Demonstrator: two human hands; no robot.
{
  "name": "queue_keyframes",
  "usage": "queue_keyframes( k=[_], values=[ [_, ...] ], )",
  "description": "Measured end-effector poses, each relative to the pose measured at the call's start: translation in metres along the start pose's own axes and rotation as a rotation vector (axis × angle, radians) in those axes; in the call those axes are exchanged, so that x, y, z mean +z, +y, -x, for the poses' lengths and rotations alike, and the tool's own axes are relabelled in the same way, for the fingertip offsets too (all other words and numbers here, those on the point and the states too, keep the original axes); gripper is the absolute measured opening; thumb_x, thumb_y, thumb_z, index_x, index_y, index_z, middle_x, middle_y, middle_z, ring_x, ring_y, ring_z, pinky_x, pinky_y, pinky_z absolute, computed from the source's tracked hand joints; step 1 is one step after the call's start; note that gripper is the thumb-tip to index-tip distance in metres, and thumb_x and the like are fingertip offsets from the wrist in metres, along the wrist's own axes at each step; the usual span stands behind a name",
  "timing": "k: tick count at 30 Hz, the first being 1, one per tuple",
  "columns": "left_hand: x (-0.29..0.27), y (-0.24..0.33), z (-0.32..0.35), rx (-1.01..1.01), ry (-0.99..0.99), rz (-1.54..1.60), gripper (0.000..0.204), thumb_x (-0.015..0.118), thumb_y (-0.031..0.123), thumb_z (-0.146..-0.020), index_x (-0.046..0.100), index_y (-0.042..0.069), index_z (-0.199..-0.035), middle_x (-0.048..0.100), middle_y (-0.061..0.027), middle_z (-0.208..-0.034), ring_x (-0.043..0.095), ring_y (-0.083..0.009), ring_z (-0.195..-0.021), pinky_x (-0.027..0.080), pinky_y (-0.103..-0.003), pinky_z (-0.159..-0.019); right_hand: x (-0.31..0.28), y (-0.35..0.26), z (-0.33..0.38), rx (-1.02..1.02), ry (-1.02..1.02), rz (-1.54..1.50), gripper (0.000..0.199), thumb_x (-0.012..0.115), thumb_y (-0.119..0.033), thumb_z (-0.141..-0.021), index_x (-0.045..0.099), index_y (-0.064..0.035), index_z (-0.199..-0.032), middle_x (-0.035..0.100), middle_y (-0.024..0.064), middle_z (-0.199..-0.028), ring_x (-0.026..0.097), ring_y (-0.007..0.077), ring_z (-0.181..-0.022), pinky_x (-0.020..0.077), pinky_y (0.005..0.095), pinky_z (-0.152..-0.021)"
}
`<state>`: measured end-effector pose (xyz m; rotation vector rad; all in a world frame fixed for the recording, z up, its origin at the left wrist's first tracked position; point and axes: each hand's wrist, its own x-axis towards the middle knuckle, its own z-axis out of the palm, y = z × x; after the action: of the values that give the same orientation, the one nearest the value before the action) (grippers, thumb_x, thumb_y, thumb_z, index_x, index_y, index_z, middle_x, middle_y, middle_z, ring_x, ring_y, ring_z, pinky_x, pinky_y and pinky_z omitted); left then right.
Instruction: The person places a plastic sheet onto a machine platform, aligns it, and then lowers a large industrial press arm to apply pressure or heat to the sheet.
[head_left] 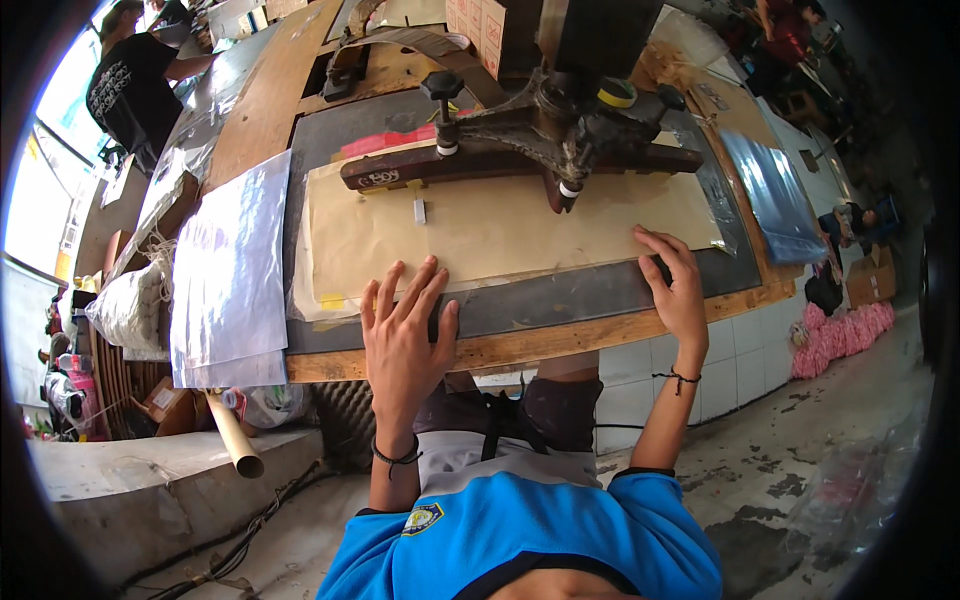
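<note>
A long tan paper sheet lies on the dark tabletop mat in front of me. My left hand rests with spread fingers, its fingertips at the sheet's near edge, left of the middle. Toward the right end my right hand is open too, fingers bent slightly and tips by the sheet's edge; neither holds anything. Across the sheet's far part runs a dark bar, which hides some of it, below a heavy metal machine frame with black knobs. A small white piece sits on the sheet near the bar.
Transparent plastic sheets hang over the table edge at left, and bluish plastic lies at right. A roll of tape is on the machine. Someone in black stands far left. Below are a cardboard tube and a pink bundle.
</note>
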<state>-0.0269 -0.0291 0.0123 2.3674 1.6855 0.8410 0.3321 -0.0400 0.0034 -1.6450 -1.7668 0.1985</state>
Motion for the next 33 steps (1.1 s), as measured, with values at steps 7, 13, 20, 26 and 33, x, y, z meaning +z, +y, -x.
queue_keyframes(
  k=[7,13,20,26,33],
  values=[
    [0.0000,-0.0009,0.0018,-0.007,0.020,0.021,0.034,0.065,0.021,-0.097,0.072,0.010,-0.128,0.065,-0.0046,-0.144,0.050,-0.0345,-0.141,0.029,-0.052,-0.123,0.0017,-0.0007,0.0006,0.004,-0.013,-0.047,0.032,0.065,-0.027,-0.104,0.070,-0.0076,-0.129,0.069,0.0068,-0.132,0.060,0.0278,-0.126,0.0464,0.0403,-0.109],
    [0.0075,-0.0069,0.0042,-0.057,0.080,0.103,0.031,0.064,0.018,-0.097,0.072,0.009,-0.125,0.063,-0.0124,-0.142,0.048,-0.0347,-0.142,0.029,-0.052,-0.123,0.0014,0.0061,0.0048,0.017,0.007,-0.096,0.033,0.062,-0.029,-0.105,0.070,-0.0068,-0.129,0.069,0.0100,-0.135,0.061,0.0281,-0.128,0.0456,0.0395,-0.111],
    [0.0080,-0.0063,0.0054,-0.118,0.142,0.024,0.030,0.065,0.014,-0.094,0.074,0.010,-0.122,0.060,-0.0146,-0.144,0.048,-0.0383,-0.141,0.032,-0.051,-0.121,0.0010,0.0049,0.0033,0.034,-0.019,-0.066,0.035,0.062,-0.030,-0.106,0.070,-0.0070,-0.131,0.068,0.0094,-0.136,0.062,0.0274,-0.127,0.0459,0.0395,-0.111],
    [0.0078,-0.0061,0.0053,-0.103,0.114,-0.012,0.032,0.065,0.017,-0.094,0.076,0.016,-0.125,0.058,-0.0137,-0.146,0.047,-0.0372,-0.142,0.030,-0.051,-0.122,0.0026,0.0062,0.0038,0.036,-0.015,-0.040,0.036,0.062,-0.032,-0.106,0.071,-0.0070,-0.129,0.070,0.0082,-0.134,0.061,0.0275,-0.128,0.0460,0.0405,-0.111],
    [0.0082,-0.0056,0.0039,-0.102,0.105,-0.028,0.034,0.065,0.018,-0.094,0.077,0.017,-0.125,0.057,-0.0141,-0.147,0.047,-0.0371,-0.142,0.030,-0.051,-0.122,0.0013,0.0037,0.0043,0.074,-0.019,-0.047,0.039,0.062,-0.035,-0.105,0.071,-0.0080,-0.132,0.070,0.0087,-0.134,0.060,0.0278,-0.130,0.0460,0.0406,-0.111]
  ],
)
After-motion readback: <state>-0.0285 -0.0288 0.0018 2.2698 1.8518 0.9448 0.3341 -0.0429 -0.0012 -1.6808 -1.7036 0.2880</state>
